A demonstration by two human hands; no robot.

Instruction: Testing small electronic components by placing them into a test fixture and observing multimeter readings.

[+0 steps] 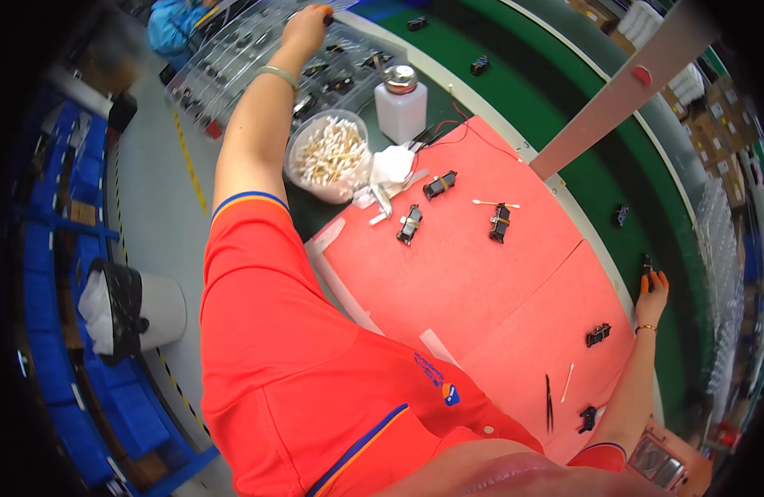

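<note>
My left hand (306, 33), with orange finger covers, reaches far out over clear plastic trays (233, 70) of small dark parts. Its fingers are closed, and something dark shows at the tips, too small to name. On the right, my right hand (652, 300) pinches a small black part (647, 267) over the green conveyor belt (593, 178). Between my arms, a pink mat (448, 273) carries several black parts with light bands, among them one part (500, 224) beside a cotton swab (495, 204). Another black part (598, 335) lies nearer my right forearm.
Beside my left arm stand a tub of cotton swabs (329, 157) and a white pump bottle (401, 108). Black tweezers (549, 403) lie on the mat's near right. A slanted post (622, 91) rises at the belt's edge. A bin (154, 311) stands on the left floor.
</note>
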